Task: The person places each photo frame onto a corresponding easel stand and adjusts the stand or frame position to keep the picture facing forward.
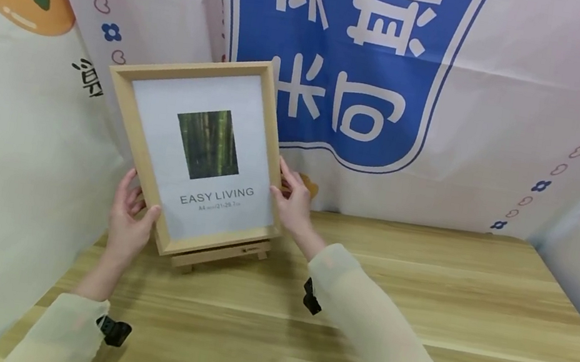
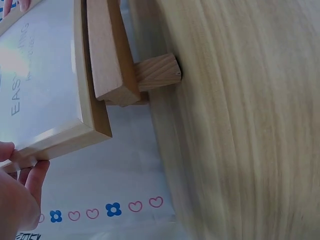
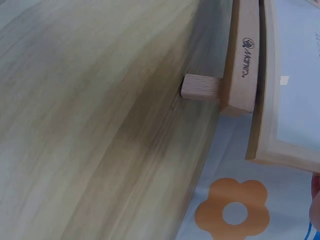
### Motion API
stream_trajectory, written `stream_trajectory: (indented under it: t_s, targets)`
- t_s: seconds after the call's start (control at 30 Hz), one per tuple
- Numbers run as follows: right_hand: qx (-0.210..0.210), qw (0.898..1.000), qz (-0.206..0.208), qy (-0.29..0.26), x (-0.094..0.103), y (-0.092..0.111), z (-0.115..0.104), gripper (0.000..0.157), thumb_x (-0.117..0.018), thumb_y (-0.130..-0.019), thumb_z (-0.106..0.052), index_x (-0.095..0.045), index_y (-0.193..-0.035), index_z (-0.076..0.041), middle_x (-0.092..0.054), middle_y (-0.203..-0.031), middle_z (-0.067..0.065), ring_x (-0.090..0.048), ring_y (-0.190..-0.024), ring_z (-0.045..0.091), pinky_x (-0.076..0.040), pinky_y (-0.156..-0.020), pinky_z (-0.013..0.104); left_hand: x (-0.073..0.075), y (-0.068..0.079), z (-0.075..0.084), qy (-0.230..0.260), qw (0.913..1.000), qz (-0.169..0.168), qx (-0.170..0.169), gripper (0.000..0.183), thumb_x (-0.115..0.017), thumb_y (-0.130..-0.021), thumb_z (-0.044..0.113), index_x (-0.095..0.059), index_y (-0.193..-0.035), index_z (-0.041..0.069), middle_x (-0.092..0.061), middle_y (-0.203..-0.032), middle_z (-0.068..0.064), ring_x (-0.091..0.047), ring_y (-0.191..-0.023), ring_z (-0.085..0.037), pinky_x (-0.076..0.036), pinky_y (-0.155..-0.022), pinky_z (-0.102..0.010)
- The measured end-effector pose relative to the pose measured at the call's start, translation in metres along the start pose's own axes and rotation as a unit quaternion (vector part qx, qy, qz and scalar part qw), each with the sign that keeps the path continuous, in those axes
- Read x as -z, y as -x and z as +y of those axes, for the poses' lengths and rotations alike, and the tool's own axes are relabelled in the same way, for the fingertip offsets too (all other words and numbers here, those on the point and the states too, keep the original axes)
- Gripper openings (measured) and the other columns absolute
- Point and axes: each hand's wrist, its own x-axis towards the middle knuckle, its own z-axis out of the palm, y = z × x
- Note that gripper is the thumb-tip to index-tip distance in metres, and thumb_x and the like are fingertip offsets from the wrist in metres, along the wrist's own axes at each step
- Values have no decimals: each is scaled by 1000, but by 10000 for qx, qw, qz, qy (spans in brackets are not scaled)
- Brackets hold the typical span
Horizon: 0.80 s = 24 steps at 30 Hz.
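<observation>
A light wooden picture frame (image 1: pixel 268 139) leans back on a small wooden easel (image 1: pixel 221 255), tilted sideways in the head view. Behind its front is a white sheet with a bamboo picture and the words "EASY LIVING". My left hand (image 1: pixel 130 225) grips the lower left side of the frame, thumb toward the front. On the opposite side, my right hand (image 1: pixel 294 206) holds the frame's edge, its fingers partly hidden behind it. The easel's ledge (image 3: pixel 245 60) runs just under the frame's bottom edge; whether they touch fully I cannot tell.
The easel's feet stand on a wood-grain table (image 1: pixel 419 303) near its back edge. Printed cloth (image 1: pixel 491 131) hangs behind and at both sides, close to the frame. Black straps with small devices (image 1: pixel 114 331) sit at both sleeve cuffs.
</observation>
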Motion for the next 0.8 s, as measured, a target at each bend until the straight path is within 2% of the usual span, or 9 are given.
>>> stream_trajectory:
  t_s: [0.13,0.2,0.33,0.47,0.63,0.8]
  targets:
    - [9,9998,134,-138,2,4,-12,57,-58,-79,13,-40,-133,1,-52,-106,23,-56,-95,32,-50,-78,34,-1,0,-3,-138,9999,-79,-35,81,-53,-77,-20,-25,-141,21,-38,-134,-21,-44,-112,-32,-45,-86,-28]
    - [-95,9998,114,-142,2,6,-17,57,-57,-80,14,-40,-132,2,-51,-107,24,-56,-95,34,-50,-79,36,-1,0,-4,-197,9998,-98,18,82,-53,-77,-19,-24,-141,23,-38,-134,-20,-44,-112,-31,-45,-85,-28]
    - [-320,9994,-92,-102,-2,3,-3,59,-58,-82,8,-39,-135,-7,-51,-108,20,-56,-97,29,-49,-80,29,1,1,-6,-241,9997,-35,-44,81,-52,-77,-20,-25,-142,20,-39,-134,-20,-44,-112,-30,-43,-84,-24]
    - [-384,9992,-123,-29,-6,-2,14,60,-59,-83,2,-39,-137,-15,-50,-108,17,-56,-98,24,-49,-80,24,1,1,-7,-248,9996,-19,-102,80,-52,-77,-21,-25,-142,17,-38,-135,-20,-43,-114,-33,-43,-86,-27]
    - [-410,9991,-57,121,-8,-3,20,60,-59,-83,3,-40,-136,-16,-51,-108,15,-56,-98,22,-49,-80,24,-1,0,-6,-396,9992,-91,33,79,-52,-78,-19,-23,-143,17,-35,-138,-17,-40,-118,-32,-41,-92,-39]
    - [-403,9989,-161,199,-8,-3,21,60,-59,-84,2,-39,-137,-16,-53,-109,13,-55,-100,22,-48,-80,24,0,0,-7,-385,9990,-95,224,79,-52,-80,-16,-21,-143,20,-34,-138,-16,-41,-117,-31,-42,-91,-37]
